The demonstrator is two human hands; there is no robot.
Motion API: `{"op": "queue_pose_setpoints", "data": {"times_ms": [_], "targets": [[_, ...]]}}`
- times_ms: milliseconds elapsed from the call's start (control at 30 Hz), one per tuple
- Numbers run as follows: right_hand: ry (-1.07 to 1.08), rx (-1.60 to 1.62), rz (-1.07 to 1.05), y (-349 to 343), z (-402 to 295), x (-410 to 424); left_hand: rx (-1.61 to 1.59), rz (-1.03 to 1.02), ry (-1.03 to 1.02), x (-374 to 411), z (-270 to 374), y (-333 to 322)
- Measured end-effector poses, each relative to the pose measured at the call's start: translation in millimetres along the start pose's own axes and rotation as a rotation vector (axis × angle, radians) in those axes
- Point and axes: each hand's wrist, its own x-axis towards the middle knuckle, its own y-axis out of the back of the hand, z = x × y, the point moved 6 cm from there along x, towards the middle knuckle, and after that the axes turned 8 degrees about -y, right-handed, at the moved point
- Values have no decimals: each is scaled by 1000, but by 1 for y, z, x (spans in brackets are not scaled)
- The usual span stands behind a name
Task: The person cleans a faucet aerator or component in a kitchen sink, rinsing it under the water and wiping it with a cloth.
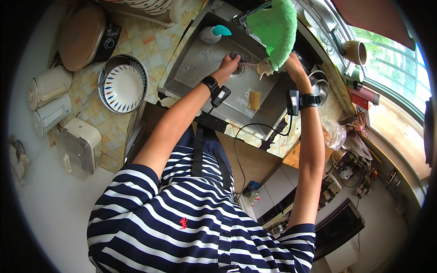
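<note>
My left hand (228, 68) reaches over the stainless steel sink (194, 65), closed around a dark grey scrubbing pad (241, 57). Just below the pad is the drain (238, 71). My right hand (295, 70) is at the sink's right side, its fingers mostly hidden behind a fluffy green cloth (281, 30). Next to that hand, under the cloth's lower tip, is a pale, irregular object (265, 67); whether the hand grips it is hard to tell. A yellow-brown sponge (254, 100) lies in suds on the sink floor. A white bottle with a teal top (211, 34) stands in the far left corner.
Left of the sink, a patterned white bowl (124, 88) sits in a larger pan on the tiled counter (155, 41). Beyond are two kettles (51, 85) and a brown-lidded appliance (83, 34). Metal bowls (320, 87) stand at the right. A black cable (239, 150) hangs from my right wrist.
</note>
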Motion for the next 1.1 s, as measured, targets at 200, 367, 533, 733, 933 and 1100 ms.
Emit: {"op": "queue_pose_setpoints", "data": {"times_ms": [200,367,533,733,933,1100], "targets": [[-35,-49,36,-2,-15,0,-180,132,32,6,-10,9],[-19,199,-15,-8,-36,-5,-408,43,176,-14,13,1],[309,-82,-77,-12,-65,-11,-675,-60,294,-17,12,-1],[78,304,1,-30,-79,-34,-839,-123,414,-22,15,9],[128,223,91,-23,-45,3,-867,-172,376,-19,15,14],[137,463,-109,-21,61,59,-895,-296,364,-28,25,-1]]}}
